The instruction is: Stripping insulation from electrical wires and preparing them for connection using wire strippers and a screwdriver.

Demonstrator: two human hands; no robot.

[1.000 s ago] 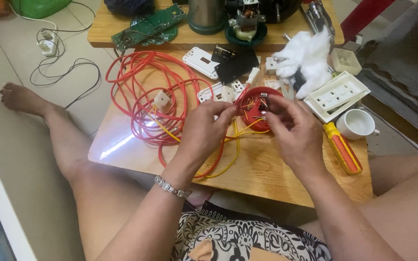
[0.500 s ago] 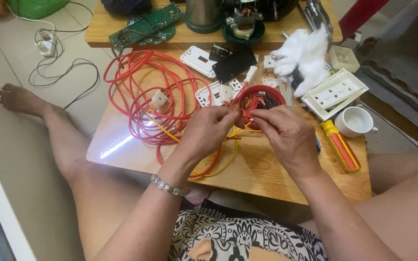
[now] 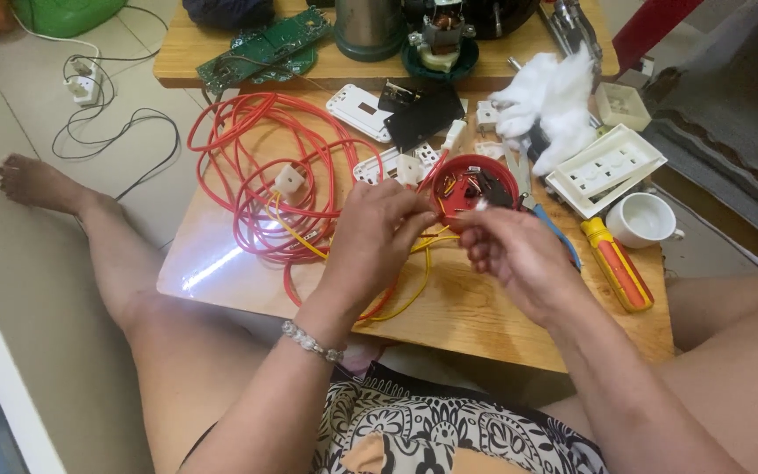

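My left hand and my right hand meet over the wooden table, fingertips pinched on thin red and yellow wires that run into a round red housing with small parts inside. The left fingers grip the wires just left of the housing. My right thumb and forefinger pinch a small pale piece at the housing's front rim. A coil of red cable with a small white connector lies to the left.
An orange-and-yellow screwdriver, a white cup, a white socket plate, white cotton wadding and scissors lie right. Green circuit boards, a metal pot and a motor part sit behind. A white plug strip lies on the floor.
Both hands have drawn back towards me from the red housing, pulling the wires with them. My right hand has come off the housing's top and now pinches at its front rim.
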